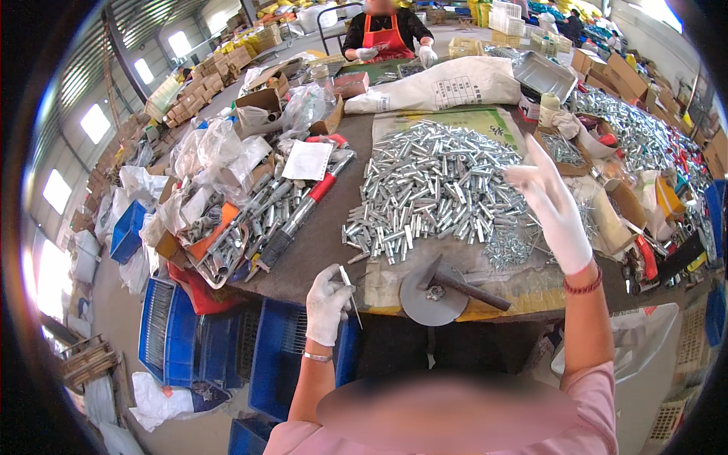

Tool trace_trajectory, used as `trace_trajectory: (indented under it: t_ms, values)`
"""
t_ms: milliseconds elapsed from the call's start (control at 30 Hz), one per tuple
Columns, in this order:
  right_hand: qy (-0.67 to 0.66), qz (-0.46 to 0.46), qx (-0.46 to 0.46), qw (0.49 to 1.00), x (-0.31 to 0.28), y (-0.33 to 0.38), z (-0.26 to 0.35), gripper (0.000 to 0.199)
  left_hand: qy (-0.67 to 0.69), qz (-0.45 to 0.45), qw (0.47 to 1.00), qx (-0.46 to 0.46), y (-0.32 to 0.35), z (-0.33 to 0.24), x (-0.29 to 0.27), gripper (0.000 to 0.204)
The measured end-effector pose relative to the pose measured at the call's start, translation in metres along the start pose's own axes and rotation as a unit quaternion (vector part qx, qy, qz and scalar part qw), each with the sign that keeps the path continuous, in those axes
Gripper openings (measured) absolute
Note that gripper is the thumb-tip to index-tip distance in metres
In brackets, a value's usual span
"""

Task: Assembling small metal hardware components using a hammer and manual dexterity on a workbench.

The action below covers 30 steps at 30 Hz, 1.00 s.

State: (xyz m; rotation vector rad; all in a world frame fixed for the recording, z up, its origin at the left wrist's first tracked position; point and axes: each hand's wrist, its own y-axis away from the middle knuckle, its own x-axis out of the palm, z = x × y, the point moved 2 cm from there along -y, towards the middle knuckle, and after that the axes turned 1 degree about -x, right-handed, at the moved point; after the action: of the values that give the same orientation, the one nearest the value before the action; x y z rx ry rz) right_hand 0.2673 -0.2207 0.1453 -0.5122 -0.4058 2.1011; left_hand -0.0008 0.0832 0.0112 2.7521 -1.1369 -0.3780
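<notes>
Slim silvery rod (353, 303) slants from the gloved left hand (327, 309), pinched between its fingers at the near edge of the worktable (303, 258). A hammer (479, 294) lies across a grey disc (423, 312), between that edge and heaped metal sleeves (432, 189). The gloved right hand (552, 206), open with blurred fingers spread, hides some sleeves. Beyond, a white sack (425, 87) crosses the table; the co-worker (389, 34) is cut off above.
</notes>
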Motion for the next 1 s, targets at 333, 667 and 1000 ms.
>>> trace_trajectory:
  t_ms: [333,667,1000]
  values:
    - [-0.041,0.175,0.21,0.961,0.071,-0.082,0.011,0.071,0.001,0.003,1.0,0.021,-0.002,0.007,-0.003,0.058]
    - [-0.09,0.078,0.212,0.97,0.094,-0.117,-0.024,0.037,0.016,0.016,1.0,0.01,-0.001,0.004,-0.001,0.061]
    - [0.038,0.572,0.217,0.79,0.19,-0.001,-0.005,0.038,0.037,0.024,0.999,0.026,-0.005,0.012,-0.004,0.062]
